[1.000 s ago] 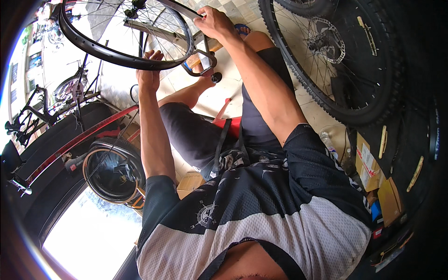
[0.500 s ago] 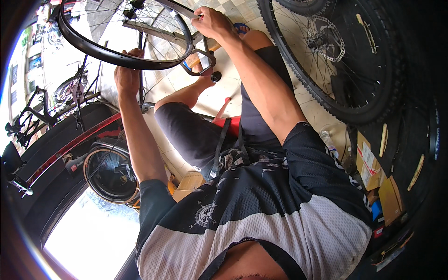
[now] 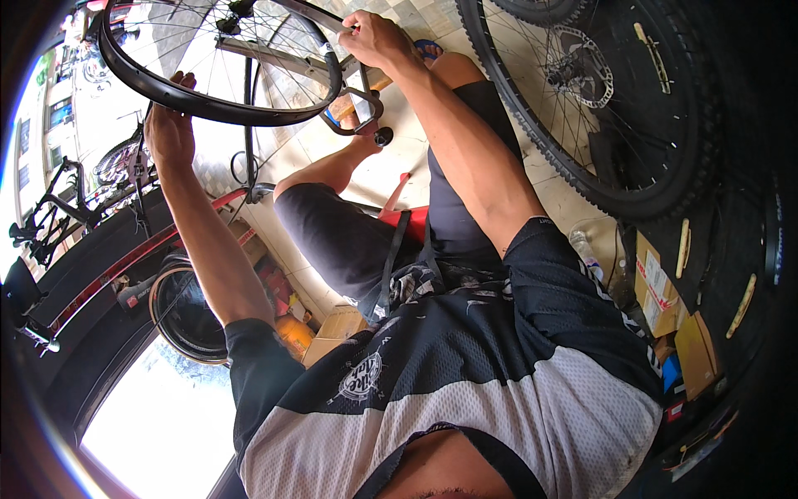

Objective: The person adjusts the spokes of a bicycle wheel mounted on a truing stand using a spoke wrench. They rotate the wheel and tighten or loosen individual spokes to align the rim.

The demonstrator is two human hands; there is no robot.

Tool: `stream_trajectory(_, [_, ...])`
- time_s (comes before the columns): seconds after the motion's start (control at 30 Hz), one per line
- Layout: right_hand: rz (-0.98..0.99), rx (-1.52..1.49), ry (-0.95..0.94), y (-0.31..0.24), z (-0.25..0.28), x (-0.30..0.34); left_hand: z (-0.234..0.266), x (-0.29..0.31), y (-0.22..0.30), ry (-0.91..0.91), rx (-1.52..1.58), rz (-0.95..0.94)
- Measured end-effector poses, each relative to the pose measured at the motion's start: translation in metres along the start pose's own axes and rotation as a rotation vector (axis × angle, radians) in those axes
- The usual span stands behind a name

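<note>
A spoked bicycle wheel [image 3: 212, 110] with a bare black rim, no tyre on it, sits in a grey metal wheel truing stand [image 3: 287, 60] at the upper left. My left hand [image 3: 170, 137] is at the wheel's near left edge, its fingertips showing past the rim and the rest of the fingers partly hidden by it. At the wheel's right side my right hand [image 3: 378, 40] is closed, fingers bent and pinching at the end of the stand's arm. What exactly lies between those fingertips is partly hidden.
A large wheel with a knobby tyre [image 3: 532, 137] and disc rotor [image 3: 586, 71] stands at the right. Cardboard boxes [image 3: 657, 291] lie below it. At the left are a red bar [image 3: 125, 258], a bike frame [image 3: 62, 200] and another wheel [image 3: 187, 308]. My knees flank a red seat [image 3: 407, 223].
My left hand has moved left along the rim, its fingers now stretching further up past it. My right hand has barely moved and stays at the stand's arm.
</note>
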State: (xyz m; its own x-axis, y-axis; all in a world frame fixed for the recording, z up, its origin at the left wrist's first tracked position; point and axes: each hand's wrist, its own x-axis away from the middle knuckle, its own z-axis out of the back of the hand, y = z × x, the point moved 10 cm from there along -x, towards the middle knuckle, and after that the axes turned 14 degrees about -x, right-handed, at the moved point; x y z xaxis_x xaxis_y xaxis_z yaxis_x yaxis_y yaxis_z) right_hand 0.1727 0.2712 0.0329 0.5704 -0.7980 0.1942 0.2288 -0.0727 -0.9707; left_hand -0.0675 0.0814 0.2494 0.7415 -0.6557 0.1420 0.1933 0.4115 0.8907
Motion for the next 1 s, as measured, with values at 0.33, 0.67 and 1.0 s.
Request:
stream_trajectory(0.33, [0.022, -0.008, 0.016, 0.008, -0.006, -0.007, 0.0, -0.007, -0.049, 0.061, -0.044, -0.028])
stream_trajectory(0.67, [-0.003, 0.004, -0.013, 0.005, -0.003, -0.003, -0.124, 0.039, -0.237, -0.273, 0.261, 0.422])
stream_trajectory(1.0, [-0.035, 0.008, -0.038, 0.005, -0.006, -0.005, -0.118, 0.052, -0.193, -0.312, 0.222, 0.395])
